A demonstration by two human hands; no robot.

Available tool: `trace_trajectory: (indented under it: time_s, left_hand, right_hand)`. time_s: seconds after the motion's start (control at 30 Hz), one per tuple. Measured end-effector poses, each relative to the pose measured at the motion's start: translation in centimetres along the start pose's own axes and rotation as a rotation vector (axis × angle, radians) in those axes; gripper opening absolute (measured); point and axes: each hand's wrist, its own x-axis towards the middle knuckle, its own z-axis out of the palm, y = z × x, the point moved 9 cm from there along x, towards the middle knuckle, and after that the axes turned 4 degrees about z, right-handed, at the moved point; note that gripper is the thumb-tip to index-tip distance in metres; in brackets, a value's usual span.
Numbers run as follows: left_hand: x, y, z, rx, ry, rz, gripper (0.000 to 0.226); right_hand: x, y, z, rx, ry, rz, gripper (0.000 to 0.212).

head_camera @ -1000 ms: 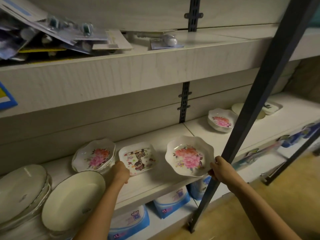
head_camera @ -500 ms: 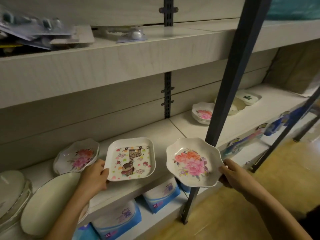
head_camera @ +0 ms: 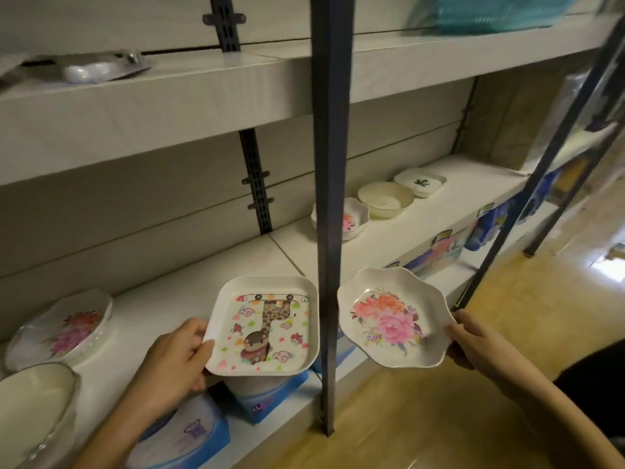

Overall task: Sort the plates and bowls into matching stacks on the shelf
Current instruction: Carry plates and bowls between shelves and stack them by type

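My left hand grips the left edge of a square plate with a cartoon giraffe, held just over the front edge of the middle shelf. My right hand holds a scalloped floral plate by its right rim, out in front of the shelf. A stack of matching floral plates rests at the shelf's left. Another floral stack stands farther right, partly hidden by the post. Beyond it are a plain cream bowl and a square plate with a dark leaf mark.
A dark metal upright post rises between the two held plates. A plain white round plate sits at the lower left. Blue and white packages fill the shelf below. Wooden floor lies to the right.
My view has swung to the right. My left hand has lifted the giraffe plate off the shelf and carried it rightward. My right hand has drawn the floral plate out past the post.
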Motion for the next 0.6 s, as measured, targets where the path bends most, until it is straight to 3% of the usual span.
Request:
trace_trajectory:
  time_s: [0.6]
  left_hand:
    - [0.4, 15.4, 13.8, -0.032, 0.162, -0.135, 0.01]
  right_hand:
    - [11.6, 2.8, -17.7, -0.044, -0.097, -0.061, 0.018]
